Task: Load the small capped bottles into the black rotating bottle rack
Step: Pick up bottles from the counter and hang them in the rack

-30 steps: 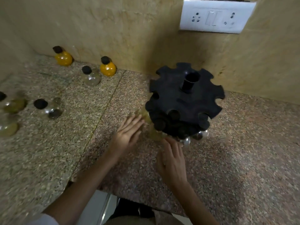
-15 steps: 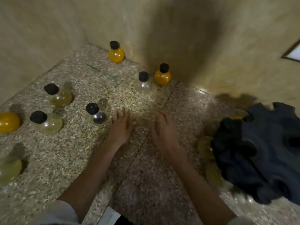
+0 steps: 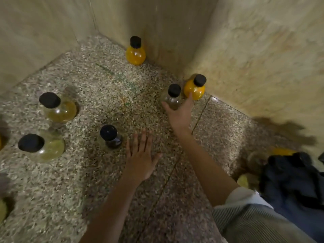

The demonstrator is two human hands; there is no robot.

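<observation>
A: Okay, quick. Right hand?

B: Thumb and fingers curl round the low belly of the clear bottle. The bottle looks to be standing on the counter; can't tell if it's lifted. One fingertip touches the orange bottle, which is just past the hand, against the wall.

A: Left hand?

B: Left hand is flat, fingers straight and spread, nothing in it. The dark bottle sits just off its little finger, not touching.

A: Rack?

B: The black rack is well to the right of the right forearm, at the frame edge and blurred. A few bottles seem to be seated in it, but I can't count them.

A: What goes wrong from here?

B: Three things, I'd say. The grip is low on a round glass body, so the bottle could roll out of the fingers on the lift. The finger wedged between the two bottles could drag or tip the orange one as the hand pulls back. And the carry to the rack is long with the head swinging, so a blurred view may mean a missed slot or a knock against a seated bottle.

A: The left hand's own risk?

B: If it sweeps toward its little-finger side, it clips the dark bottle.
</observation>
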